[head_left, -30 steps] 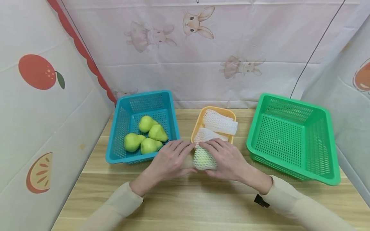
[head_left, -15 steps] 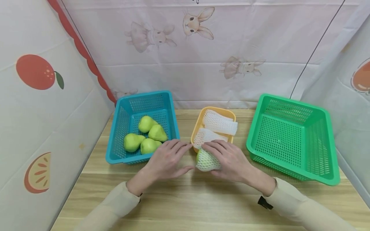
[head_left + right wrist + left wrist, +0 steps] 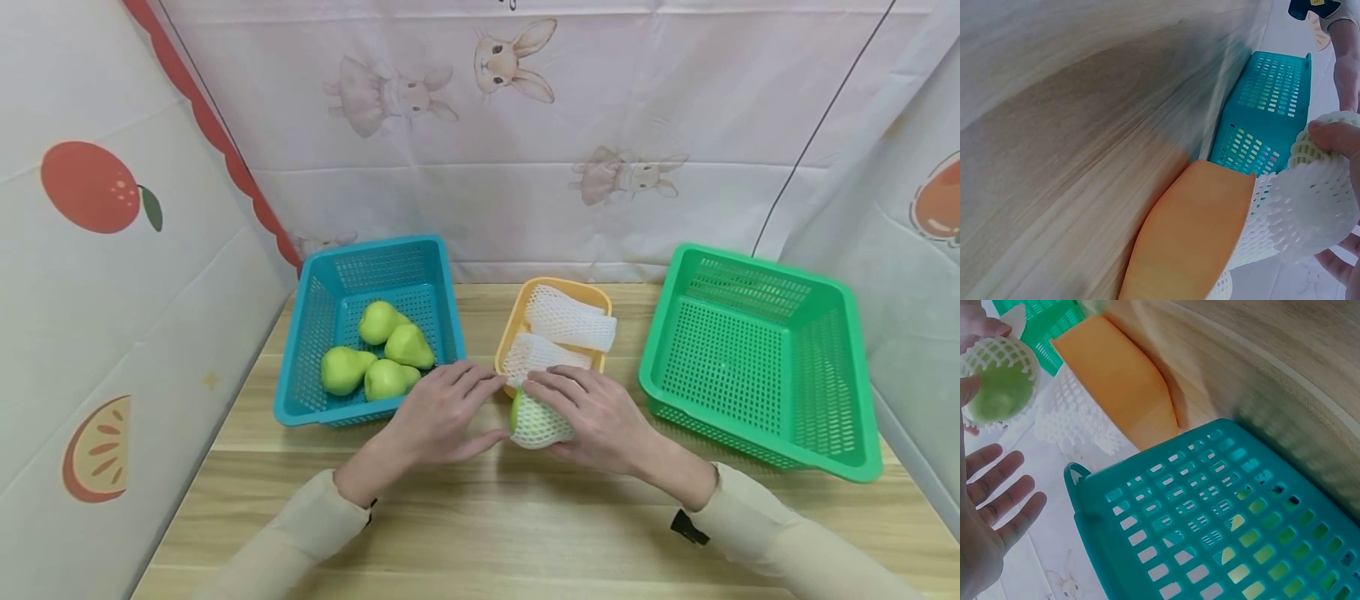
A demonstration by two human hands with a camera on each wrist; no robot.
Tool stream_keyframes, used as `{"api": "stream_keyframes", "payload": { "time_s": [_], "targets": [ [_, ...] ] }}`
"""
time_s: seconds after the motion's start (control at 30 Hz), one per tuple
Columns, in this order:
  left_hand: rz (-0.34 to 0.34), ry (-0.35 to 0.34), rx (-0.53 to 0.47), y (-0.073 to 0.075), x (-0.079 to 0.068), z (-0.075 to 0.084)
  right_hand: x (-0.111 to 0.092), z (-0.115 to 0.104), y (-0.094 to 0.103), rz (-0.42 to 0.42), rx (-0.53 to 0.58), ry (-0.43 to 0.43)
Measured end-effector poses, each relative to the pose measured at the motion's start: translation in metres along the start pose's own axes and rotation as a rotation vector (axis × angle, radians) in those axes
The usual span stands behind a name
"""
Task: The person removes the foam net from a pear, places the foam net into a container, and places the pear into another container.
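Observation:
A green pear (image 3: 542, 422), partly covered by a white foam net sleeve, is in my right hand (image 3: 603, 421), which grips it from the right. Its bare green side (image 3: 999, 400) faces my left hand (image 3: 442, 417). That hand is spread, its fingers extended in the left wrist view, with the thumb close to the pear; whether it touches, I cannot tell. From the right wrist side, the loose end of the foam sleeve (image 3: 1316, 206) hangs beyond the fingers. Behind the hands, more foam sleeves (image 3: 570, 321) lie in a small orange tray (image 3: 513, 327).
To the left stands a blue basket (image 3: 288, 367) with several green pears (image 3: 388, 379) inside, its near right corner by the left hand. A larger green basket (image 3: 862, 375) is at the right. A printed cloth (image 3: 525, 208) hangs behind the wooden table (image 3: 480, 533).
The left hand has drawn back from the sleeved pear and come slightly closer again. The right hand has shifted the pear a little to the right, and its green left side now shows.

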State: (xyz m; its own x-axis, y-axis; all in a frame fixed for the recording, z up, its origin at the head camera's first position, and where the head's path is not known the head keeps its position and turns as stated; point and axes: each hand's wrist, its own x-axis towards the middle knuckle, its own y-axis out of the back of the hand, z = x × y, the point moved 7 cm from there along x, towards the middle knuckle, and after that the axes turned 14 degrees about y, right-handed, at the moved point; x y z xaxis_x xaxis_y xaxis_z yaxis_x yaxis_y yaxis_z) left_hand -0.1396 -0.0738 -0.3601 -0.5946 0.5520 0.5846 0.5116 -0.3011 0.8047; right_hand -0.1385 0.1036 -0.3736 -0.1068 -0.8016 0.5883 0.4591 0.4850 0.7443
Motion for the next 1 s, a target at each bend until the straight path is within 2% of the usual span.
{"api": "stream_keyframes", "payload": {
  "time_s": [0.73,1.0],
  "targets": [
    [-0.039,-0.035,0.02,-0.007,-0.002,0.011,-0.001,-0.006,-0.002,0.008,-0.025,0.044],
    [-0.026,-0.044,0.031,-0.007,0.0,0.015,0.0,-0.007,-0.002,0.022,-0.038,0.059]
  ]
}}
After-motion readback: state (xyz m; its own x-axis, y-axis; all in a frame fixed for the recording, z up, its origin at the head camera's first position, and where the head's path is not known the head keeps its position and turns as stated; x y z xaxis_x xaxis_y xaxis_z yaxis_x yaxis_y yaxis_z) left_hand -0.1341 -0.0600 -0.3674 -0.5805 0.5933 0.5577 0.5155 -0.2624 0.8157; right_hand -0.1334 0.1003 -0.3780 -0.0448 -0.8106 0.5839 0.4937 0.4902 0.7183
